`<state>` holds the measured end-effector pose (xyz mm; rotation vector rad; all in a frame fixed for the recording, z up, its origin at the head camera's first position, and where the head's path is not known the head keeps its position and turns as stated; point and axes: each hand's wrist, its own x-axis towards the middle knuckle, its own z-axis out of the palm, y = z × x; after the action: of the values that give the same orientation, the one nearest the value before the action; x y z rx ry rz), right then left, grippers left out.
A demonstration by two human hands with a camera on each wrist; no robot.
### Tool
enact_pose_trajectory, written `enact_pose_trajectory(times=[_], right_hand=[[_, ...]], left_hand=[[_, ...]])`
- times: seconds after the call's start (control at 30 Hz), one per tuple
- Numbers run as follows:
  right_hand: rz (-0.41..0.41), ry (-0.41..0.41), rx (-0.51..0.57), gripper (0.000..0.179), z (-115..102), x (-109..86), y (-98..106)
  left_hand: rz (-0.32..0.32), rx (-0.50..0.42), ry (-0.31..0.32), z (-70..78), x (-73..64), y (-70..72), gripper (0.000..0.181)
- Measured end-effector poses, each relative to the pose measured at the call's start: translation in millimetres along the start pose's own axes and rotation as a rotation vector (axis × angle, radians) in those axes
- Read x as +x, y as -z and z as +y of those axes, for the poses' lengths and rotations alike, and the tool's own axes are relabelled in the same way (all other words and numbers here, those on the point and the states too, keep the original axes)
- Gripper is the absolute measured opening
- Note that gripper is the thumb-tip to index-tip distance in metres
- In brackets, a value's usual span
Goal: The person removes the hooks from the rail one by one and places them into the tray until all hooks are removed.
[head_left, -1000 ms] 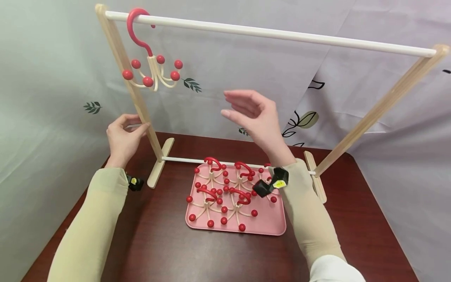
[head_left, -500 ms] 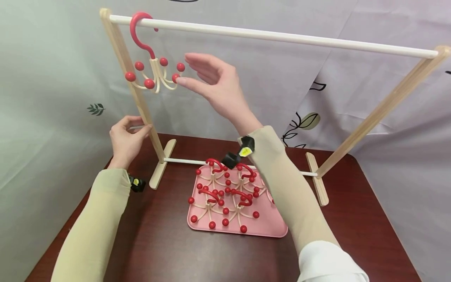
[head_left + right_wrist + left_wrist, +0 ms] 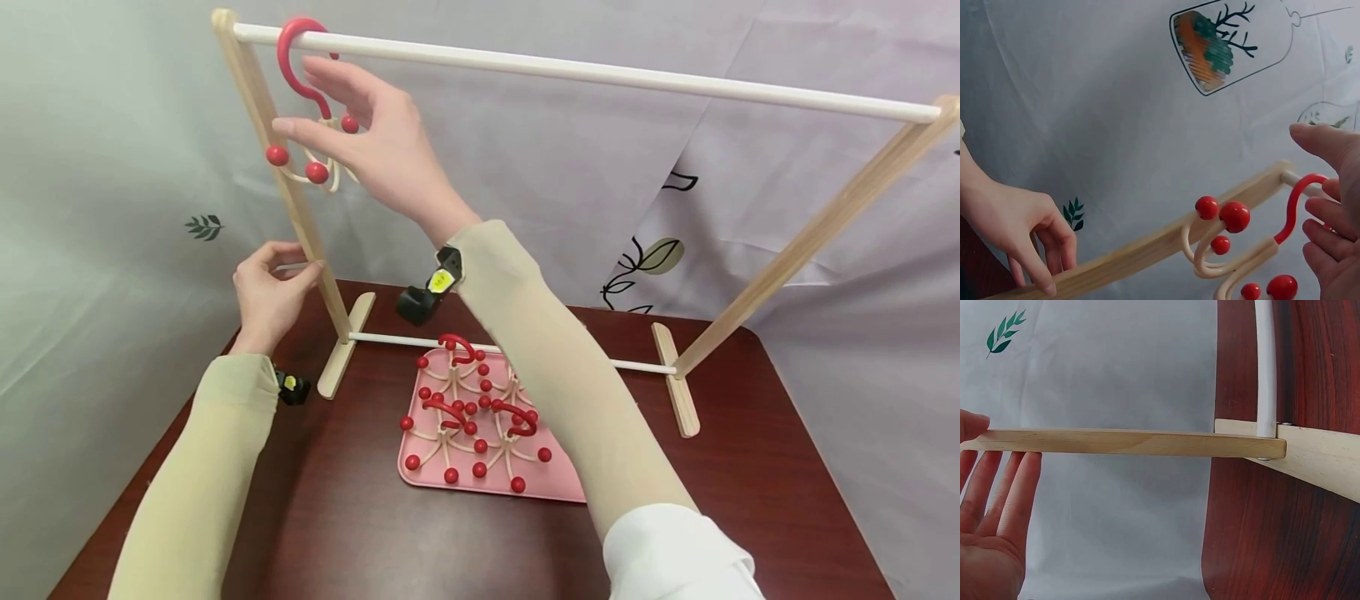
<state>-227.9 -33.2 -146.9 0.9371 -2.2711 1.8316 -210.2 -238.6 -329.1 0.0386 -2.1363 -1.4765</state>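
A multi-armed hanger with a red hook point(image 3: 284, 60) and red ball tips hangs from the white top rail point(image 3: 562, 67) of a wooden rack, near its left end. My right hand point(image 3: 393, 158) is held around that hanger with thumb and fingers spread apart, covering some of its balls in the head view; in the right wrist view the fingers point(image 3: 1329, 240) lie beside the hook without curling round it. Lower down, my left hand point(image 3: 266, 292) pinches the rack's left post point(image 3: 1122, 442) between thumb and fingertips.
On the dark red table point(image 3: 330, 517) lies a pink tray point(image 3: 562, 487) with several more such hangers point(image 3: 507, 442), partly under my right forearm. A white lower bar point(image 3: 397, 339) runs behind it between the rack's feet point(image 3: 677, 400). Patterned cloth hangs behind.
My right hand has moved left and up from mid-rack to the hanging hanger. The left hand stays on the post, and the hanger keeps its place on the rail.
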Motion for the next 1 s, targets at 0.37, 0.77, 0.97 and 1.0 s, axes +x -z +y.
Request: enact_pose_trajectory(times=[0.37, 0.77, 0.97, 1.0], right_hand=[[0.048, 0.013, -0.054, 0.066, 7, 8.1, -2], [0.426, 0.045, 0.034, 0.019, 9, 0.2, 27], [0.543, 0.122, 0.043, 0.017, 10, -8.5, 46], [0.559, 0.130, 0.051, 0.017, 9, -10.6, 49]], left_hand=[[0.003, 0.001, 0.031, -31.8, 15.6, -7.8, 0.033], [0.002, -0.013, 0.032, -34.2, 17.5, -9.0, 0.031], [0.003, -0.005, 0.030, -32.0, 19.8, -7.4, 0.031], [0.004, -0.001, 0.032, -31.4, 19.5, -7.3, 0.031]])
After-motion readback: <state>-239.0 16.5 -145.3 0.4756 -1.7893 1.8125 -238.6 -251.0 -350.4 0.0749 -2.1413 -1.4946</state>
